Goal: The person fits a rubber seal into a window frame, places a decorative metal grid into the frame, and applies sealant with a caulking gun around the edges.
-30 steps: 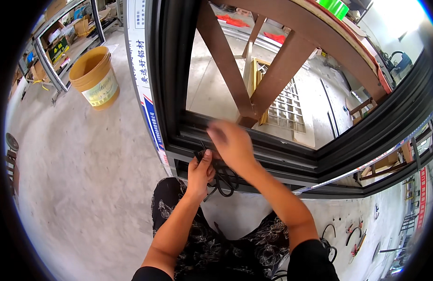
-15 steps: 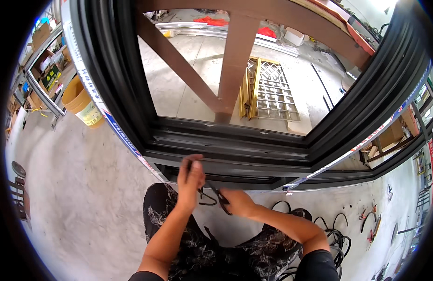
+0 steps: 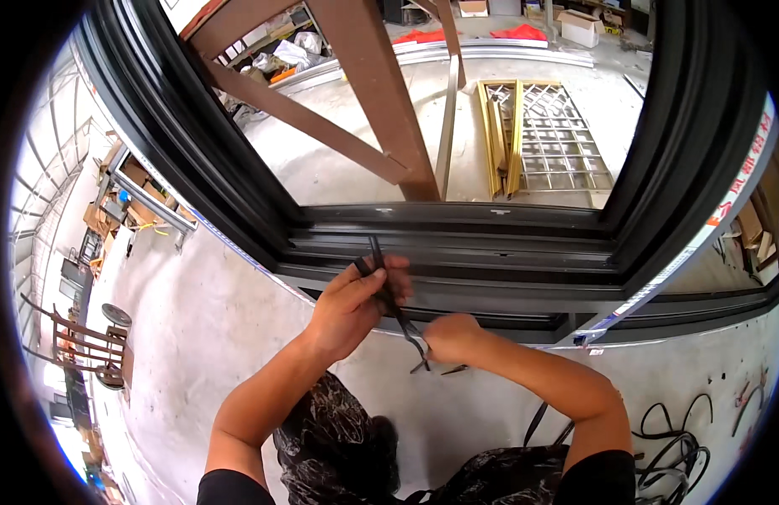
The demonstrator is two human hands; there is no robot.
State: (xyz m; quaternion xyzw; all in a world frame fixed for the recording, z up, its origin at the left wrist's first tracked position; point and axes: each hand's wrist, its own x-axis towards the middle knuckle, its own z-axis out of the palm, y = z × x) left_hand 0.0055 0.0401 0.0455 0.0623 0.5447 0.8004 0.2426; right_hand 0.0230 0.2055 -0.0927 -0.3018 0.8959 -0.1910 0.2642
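A black rubber strip [image 3: 397, 313] lies doubled in my left hand [image 3: 349, 307], which is closed on it. Its ends stick up past the thumb, in front of the frame's lower rail. The lower part of the strip runs down to my right hand [image 3: 453, 337], a closed fist just right of it. A small dark tip shows below that fist; what the fingers hold is hidden. Both hands are over the near edge of a large black window frame [image 3: 457, 246], which stands upright before me with grooved profiles.
Coiled black strips [image 3: 677, 450] lie on the floor at lower right. A wooden chair [image 3: 90, 343] stands at far left. Through the frame show a brown steel support [image 3: 368, 80] and a gold-edged metal grille [image 3: 566, 139]. Printed protective film [image 3: 735, 189] runs along the frame's outer sides.
My view has swung, and the frame appears tilted differently. My left hand has turned and now grips the strip with its ends pointing up. The right hand stays close beside it, now more tightly closed.
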